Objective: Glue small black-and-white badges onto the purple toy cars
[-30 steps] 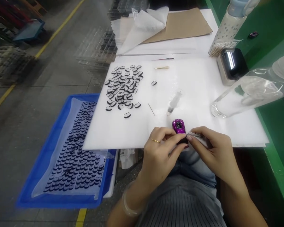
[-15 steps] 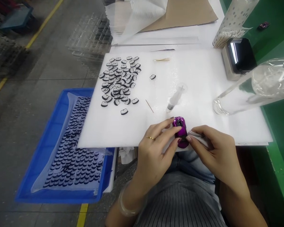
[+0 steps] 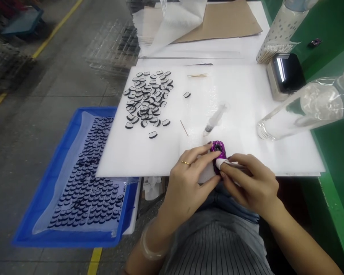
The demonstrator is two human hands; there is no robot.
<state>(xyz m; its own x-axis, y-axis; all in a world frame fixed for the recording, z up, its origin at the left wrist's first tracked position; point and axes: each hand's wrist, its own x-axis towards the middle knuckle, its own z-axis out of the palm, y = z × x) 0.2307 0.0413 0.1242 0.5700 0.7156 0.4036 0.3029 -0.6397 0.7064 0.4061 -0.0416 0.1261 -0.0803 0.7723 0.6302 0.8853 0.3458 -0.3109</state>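
Note:
A small shiny purple toy car (image 3: pixel 218 146) is at the table's front edge, held by my left hand (image 3: pixel 186 183), whose fingers and thumb close on its left side. My right hand (image 3: pixel 252 181) pinches a white cloth (image 3: pixel 221 163) and presses it onto the near part of the car, covering that part. Just beyond the car lies a clear syringe (image 3: pixel 215 119) with a dark tip end. A thin brown stick (image 3: pixel 184 128) rests to its left. Many small black-edged clear pieces (image 3: pixel 146 99) lie loosely heaped at the table's left.
A blue tray (image 3: pixel 67 242) with rows of dark pieces sits lower left, beside the white table surface (image 3: pixel 160 160). At right stand a clear bottle (image 3: pixel 292 114), a black-lidded box (image 3: pixel 286 74) and cotton swabs (image 3: pixel 275 51). Cardboard (image 3: pixel 229 21) lies at the back.
My right hand has moved left and brought the white cloth over the near part of the toy car. My left hand still holds the car. The view has shifted slightly.

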